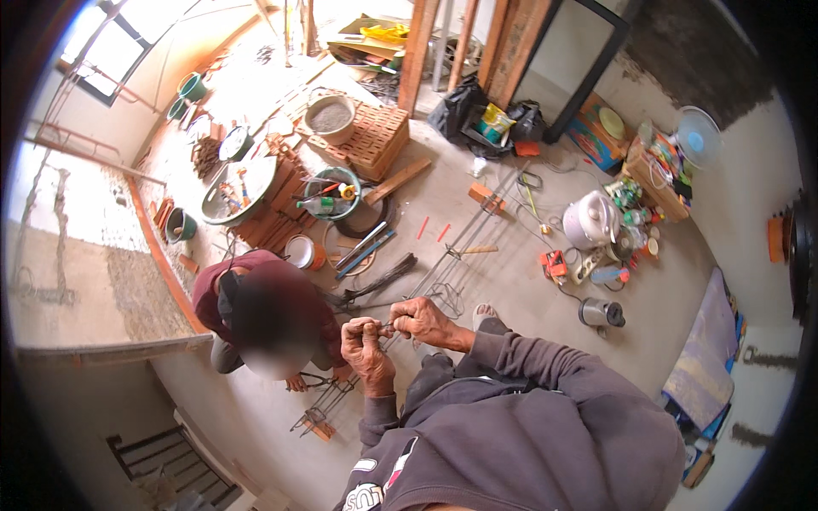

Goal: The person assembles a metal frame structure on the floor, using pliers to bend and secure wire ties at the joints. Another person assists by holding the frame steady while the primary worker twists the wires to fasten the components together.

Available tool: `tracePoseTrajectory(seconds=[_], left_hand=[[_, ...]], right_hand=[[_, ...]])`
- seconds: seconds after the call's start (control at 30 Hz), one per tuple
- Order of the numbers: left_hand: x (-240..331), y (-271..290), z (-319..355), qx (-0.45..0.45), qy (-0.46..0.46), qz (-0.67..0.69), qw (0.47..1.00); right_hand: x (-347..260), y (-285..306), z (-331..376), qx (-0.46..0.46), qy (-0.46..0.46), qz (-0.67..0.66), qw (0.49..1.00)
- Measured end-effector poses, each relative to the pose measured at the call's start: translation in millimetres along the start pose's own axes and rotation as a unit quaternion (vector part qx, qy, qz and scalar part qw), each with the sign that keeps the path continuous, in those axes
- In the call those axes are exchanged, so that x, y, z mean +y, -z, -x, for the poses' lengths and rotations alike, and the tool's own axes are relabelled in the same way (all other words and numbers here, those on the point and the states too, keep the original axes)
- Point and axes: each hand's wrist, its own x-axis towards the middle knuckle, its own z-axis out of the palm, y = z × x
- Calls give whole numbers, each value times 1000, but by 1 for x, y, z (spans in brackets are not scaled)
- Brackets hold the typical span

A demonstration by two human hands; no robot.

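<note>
My left hand (368, 351) is closed, thumb and fingers pinched together in front of my chest. Close beside it, my right hand (419, 322) is also closed. A thin dark piece of wire (386, 330) runs between the fingertips of both; its ends are hidden. Below them a long, narrow frame of steel bars (443, 271) stretches diagonally across the floor, propped on bricks (486, 198). To the left a co-worker in a dark red top (223, 285) crouches by the frame's near end, holding dark-handled pliers (317, 381).
A bundle of black wire (388, 277) lies beyond my hands. Green tubs (334, 180), stacked hollow bricks (383, 140) and a bucket (304, 252) stand farther left. On the right are a white rice cooker (590, 220), a red tool (553, 266), a kettle (601, 313) and cables.
</note>
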Motion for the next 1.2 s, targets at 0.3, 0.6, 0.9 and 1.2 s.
tracePoseTrajectory(seconds=[0.3,0.6,0.9,1.2], left_hand=[[6,8,-4,5,17,21,1000],[14,26,-1,-120,-30,-91,988],[28,31,4,-82,15,91,992],[34,26,7,-38,25,48,998]], right_hand=[[15,0,-5,11,-40,118,992],[12,-3,3,-43,-49,111,992],[-19,-7,11,-139,71,165,974],[-3,-16,21,-25,-21,100,994]])
